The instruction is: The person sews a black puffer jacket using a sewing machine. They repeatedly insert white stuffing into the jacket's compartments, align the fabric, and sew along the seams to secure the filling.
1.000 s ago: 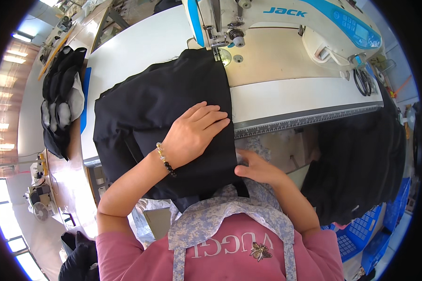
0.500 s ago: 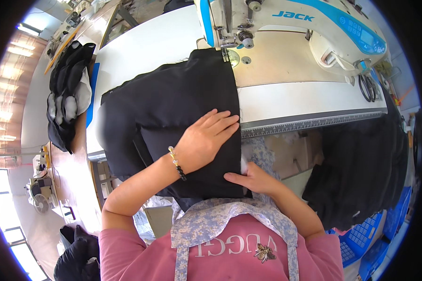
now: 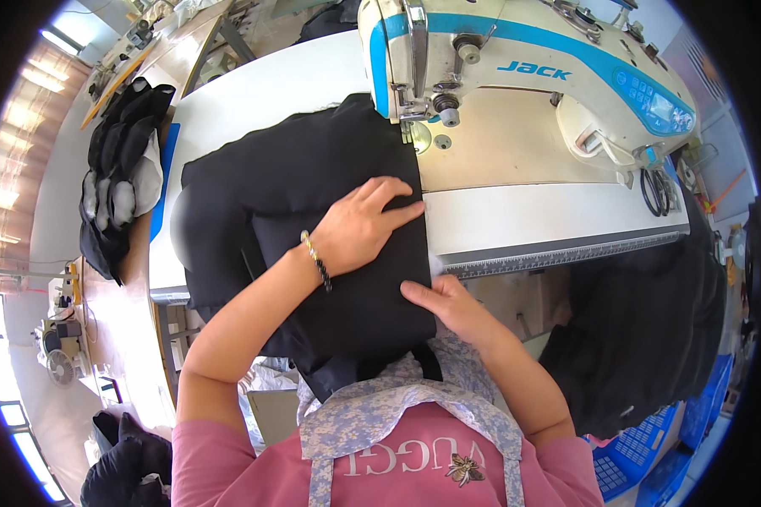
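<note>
A black padded garment piece (image 3: 330,160) lies over the white sewing table, its right edge running up to the presser foot (image 3: 407,133) of a white and blue sewing machine (image 3: 499,51). Flat on this cloth rests my left hand (image 3: 355,230), open, its index finger stretched to the right edge and the other fingers slightly bent. Nearer to me, my right hand (image 3: 448,304) grips the same edge, thumb on top and fingers hidden underneath. A bit of white filling (image 3: 436,265) shows beside that edge. The near end of the cloth hangs over my flowered apron (image 3: 372,410).
A ruler strip (image 3: 550,255) runs along the table's front edge. More black cloth (image 3: 643,313) hangs at the right, above blue plastic baskets (image 3: 634,448). Black padded pieces (image 3: 123,182) lie on the left-hand table, and a dark pile (image 3: 127,460) sits lower left.
The cloth has moved away from me past the presser foot, and both hands have come closer to it. My left fingers are more bent and spread. The whole view has shifted slightly.
</note>
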`<act>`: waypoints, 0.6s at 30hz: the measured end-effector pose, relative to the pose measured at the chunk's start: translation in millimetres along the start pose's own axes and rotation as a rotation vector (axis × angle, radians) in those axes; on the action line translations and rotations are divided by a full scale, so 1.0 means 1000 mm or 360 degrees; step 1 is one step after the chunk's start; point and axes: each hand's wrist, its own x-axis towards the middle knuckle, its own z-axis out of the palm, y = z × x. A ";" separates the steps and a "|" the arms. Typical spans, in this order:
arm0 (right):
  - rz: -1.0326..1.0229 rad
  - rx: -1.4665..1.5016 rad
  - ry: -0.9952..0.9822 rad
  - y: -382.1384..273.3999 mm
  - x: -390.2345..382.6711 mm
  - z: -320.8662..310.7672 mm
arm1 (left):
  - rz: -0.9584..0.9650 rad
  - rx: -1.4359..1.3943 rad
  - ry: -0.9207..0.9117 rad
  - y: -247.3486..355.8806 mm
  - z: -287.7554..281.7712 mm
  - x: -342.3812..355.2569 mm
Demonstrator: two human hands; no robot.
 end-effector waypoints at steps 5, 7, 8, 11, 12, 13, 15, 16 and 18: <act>-0.0042 -0.0044 0.0155 -0.049 -0.005 0.012 | -0.0048 -0.0053 -0.0043 -0.033 -0.002 0.017; 0.0020 -0.0295 0.0212 -0.059 -0.011 0.009 | -0.0067 -0.0062 -0.0060 -0.041 -0.002 0.021; 0.0054 -0.0418 0.0242 -0.063 -0.014 0.008 | -0.0078 -0.0057 -0.0067 -0.044 -0.002 0.023; -0.0112 -0.0603 0.0335 -0.062 -0.022 0.002 | -0.0091 -0.0037 -0.0062 -0.054 0.001 0.032; -0.0261 -0.0771 0.0472 -0.061 -0.025 0.002 | -0.0090 -0.0029 -0.0057 -0.058 0.002 0.036; -0.0403 -0.0947 0.0604 -0.059 -0.030 0.002 | -0.0071 0.0011 -0.0024 -0.063 0.004 0.038; -0.0598 -0.1283 0.0856 -0.065 -0.043 0.007 | -0.0043 0.0054 -0.0030 -0.073 0.001 0.041; -0.0603 -0.1387 0.0934 -0.060 -0.048 0.004 | 0.0000 0.0087 -0.0001 -0.079 0.002 0.042; -0.0195 -0.1668 0.0722 -0.053 -0.065 -0.007 | 0.0023 0.0090 0.0015 -0.086 -0.001 0.036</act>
